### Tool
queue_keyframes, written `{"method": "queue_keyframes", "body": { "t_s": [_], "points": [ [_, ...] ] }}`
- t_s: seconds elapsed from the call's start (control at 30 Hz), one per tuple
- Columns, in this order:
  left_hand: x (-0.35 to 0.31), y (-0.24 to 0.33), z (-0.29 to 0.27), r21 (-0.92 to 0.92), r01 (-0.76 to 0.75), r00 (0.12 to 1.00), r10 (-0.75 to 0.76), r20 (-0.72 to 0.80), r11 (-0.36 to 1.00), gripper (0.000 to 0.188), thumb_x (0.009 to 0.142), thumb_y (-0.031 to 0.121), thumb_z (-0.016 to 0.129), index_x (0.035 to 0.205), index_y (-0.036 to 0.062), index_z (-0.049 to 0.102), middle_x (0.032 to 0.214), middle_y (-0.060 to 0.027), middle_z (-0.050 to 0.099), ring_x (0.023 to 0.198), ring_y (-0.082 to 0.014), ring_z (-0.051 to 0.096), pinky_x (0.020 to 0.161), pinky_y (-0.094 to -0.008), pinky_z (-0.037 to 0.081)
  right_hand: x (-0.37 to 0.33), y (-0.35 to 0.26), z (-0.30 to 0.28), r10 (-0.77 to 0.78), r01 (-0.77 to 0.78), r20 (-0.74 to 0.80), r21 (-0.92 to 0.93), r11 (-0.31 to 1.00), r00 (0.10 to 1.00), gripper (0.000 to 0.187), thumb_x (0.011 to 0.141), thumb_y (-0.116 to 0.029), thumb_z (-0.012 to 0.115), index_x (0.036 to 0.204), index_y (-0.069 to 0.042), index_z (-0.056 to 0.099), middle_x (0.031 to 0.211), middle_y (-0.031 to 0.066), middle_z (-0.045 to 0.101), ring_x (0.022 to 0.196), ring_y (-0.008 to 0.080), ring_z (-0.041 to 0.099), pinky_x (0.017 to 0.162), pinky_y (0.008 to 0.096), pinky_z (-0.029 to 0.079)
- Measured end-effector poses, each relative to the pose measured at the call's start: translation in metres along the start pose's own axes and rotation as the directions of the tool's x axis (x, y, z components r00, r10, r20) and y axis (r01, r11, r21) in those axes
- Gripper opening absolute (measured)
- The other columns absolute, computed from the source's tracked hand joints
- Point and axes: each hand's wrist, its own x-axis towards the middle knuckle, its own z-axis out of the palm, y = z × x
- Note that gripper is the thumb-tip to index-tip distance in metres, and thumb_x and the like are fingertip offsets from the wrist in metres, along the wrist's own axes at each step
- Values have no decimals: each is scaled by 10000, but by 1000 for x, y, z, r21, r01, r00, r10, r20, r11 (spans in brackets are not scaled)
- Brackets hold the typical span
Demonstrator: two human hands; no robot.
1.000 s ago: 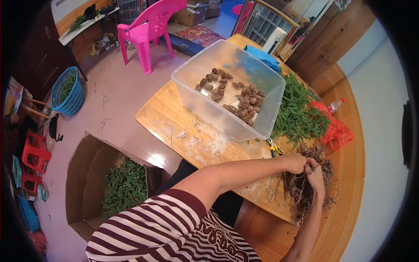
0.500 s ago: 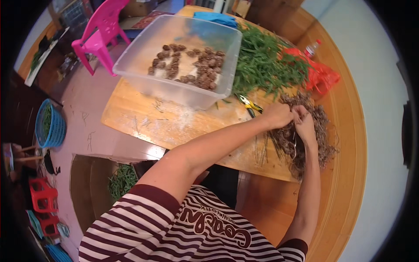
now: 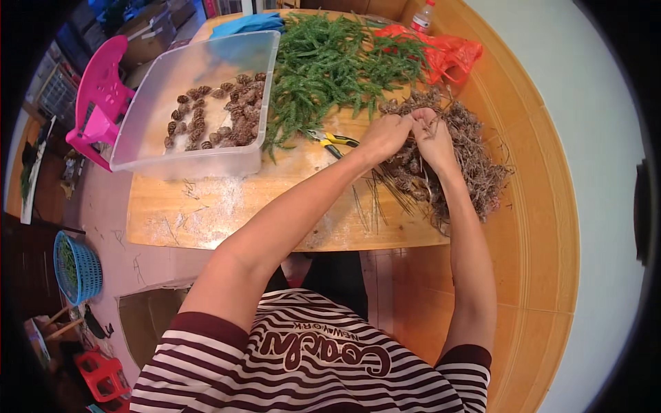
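My left hand [image 3: 387,136] and my right hand [image 3: 435,144] meet fingertip to fingertip over a heap of brown, dried, twiggy stems [image 3: 475,158] at the table's right side. Both are closed in a pinch. A small brown dried piece shows at the right fingers; whatever the left fingers grip is too small to make out. Pine cones [image 3: 406,182] lie in the heap below my wrists, and thin dark wire-like stems [image 3: 375,199] spread out from it. Yellow-and-black pliers [image 3: 334,141] rest on the wood just left of my left hand.
A clear plastic bin [image 3: 186,165] holding several pine cones stands at the left of the wooden table [image 3: 275,220]. Green artificial sprigs [image 3: 323,69] are piled beyond my hands. Behind the brown heap are a red plastic bag [image 3: 454,55] and a bottle [image 3: 422,19]. A wooden panel borders the right side.
The view has turned, so the table and everything on it sits further left. My hands stay pinched together over the brown heap, and a brown piece now shows at the right fingers.
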Motion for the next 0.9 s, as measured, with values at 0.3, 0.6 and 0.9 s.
{"method": "queue_keyframes", "body": {
  "t_s": [0.3,0.6,0.9],
  "points": [
    [16,-10,10,-123,67,996,-73,-44,990,542,884,384,366,781,-83,622,774,-258,626,778,-405,608,728,-455,449,6,2,1,115,-114,-47,24,993,992,208,802,-174,556,938,-23,601,801,152,643,751,278,626,693,358,486],
    [16,-9,6,298,-107,977,155,-143,949,460,853,311,385,788,-62,647,809,-278,620,805,-425,609,761,-470,463,-12,-8,13,75,-67,-90,86,994,993,184,795,-135,541,937,-20,566,752,129,618,701,246,611,670,333,484],
    [12,11,3,610,-216,941,328,-77,762,461,885,308,376,758,-42,647,784,-268,621,793,-423,617,765,-488,472,-13,0,11,61,-20,-116,320,947,991,169,847,-131,570,927,18,560,719,-9,508,657,84,464,596,234,405]
  ]
}}
